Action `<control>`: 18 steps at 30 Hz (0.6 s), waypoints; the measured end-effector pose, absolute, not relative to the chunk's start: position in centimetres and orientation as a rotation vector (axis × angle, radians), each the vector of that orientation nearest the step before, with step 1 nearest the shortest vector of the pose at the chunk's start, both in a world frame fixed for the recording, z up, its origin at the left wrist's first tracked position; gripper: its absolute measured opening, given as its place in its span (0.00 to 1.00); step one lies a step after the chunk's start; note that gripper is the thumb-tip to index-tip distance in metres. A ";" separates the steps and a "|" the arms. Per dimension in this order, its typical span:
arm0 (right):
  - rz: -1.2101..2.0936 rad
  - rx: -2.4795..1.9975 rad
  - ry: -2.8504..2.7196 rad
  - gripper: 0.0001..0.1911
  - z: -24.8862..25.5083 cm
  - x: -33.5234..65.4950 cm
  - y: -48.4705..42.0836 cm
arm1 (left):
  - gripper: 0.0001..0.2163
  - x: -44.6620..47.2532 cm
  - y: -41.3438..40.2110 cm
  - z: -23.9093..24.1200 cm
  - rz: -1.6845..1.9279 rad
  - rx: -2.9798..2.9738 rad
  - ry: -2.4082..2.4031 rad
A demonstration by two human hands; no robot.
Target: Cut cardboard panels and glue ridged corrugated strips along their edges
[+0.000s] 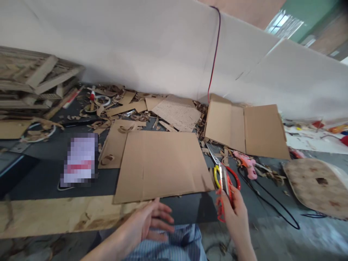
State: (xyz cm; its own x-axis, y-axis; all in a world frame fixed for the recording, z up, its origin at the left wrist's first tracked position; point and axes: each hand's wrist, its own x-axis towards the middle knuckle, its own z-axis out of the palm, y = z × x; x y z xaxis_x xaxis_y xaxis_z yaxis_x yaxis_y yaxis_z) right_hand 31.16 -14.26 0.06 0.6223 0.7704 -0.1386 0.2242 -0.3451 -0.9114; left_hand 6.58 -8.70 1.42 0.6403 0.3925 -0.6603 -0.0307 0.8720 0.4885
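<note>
A large flat cardboard sheet (160,165) lies on the dark work surface in front of me. My left hand (148,221) hovers open just below its near edge, fingers spread over my striped lap. My right hand (234,210) is closed round a red utility knife (223,192), its blade pointing up beside the sheet's right corner. Scissors with red and yellow handles (219,165) lie just behind the knife.
A folded cardboard box panel (246,128) leans at the back right. A pink glue gun (248,165) with a black cable, a round wooden disc (317,186), cardboard scraps (130,105), stacked wooden frames (29,79) and a white partition (152,47) surround the area.
</note>
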 end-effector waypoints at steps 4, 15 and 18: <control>0.669 -1.934 -0.915 0.21 0.5 30.8 -12.9 | 0.16 6.1 -7.3 4.7 0.035 1.159 0.753; 0.739 -1.914 -1.037 0.27 0.4 29.9 -10.8 | 0.40 10.8 5.7 3.0 -0.096 2.596 0.908; 0.761 -1.906 -1.038 0.27 0.5 29.6 -10.5 | 0.53 11.5 7.4 2.0 -0.220 2.558 1.009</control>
State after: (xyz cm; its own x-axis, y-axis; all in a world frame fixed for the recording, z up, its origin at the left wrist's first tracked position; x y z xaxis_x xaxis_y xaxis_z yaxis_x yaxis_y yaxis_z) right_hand 29.63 -10.47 0.48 0.4783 0.8699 -0.1201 0.3764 -0.3266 -0.8670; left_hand 11.54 7.39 1.99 0.7300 0.6239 -0.2789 0.6834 -0.6698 0.2905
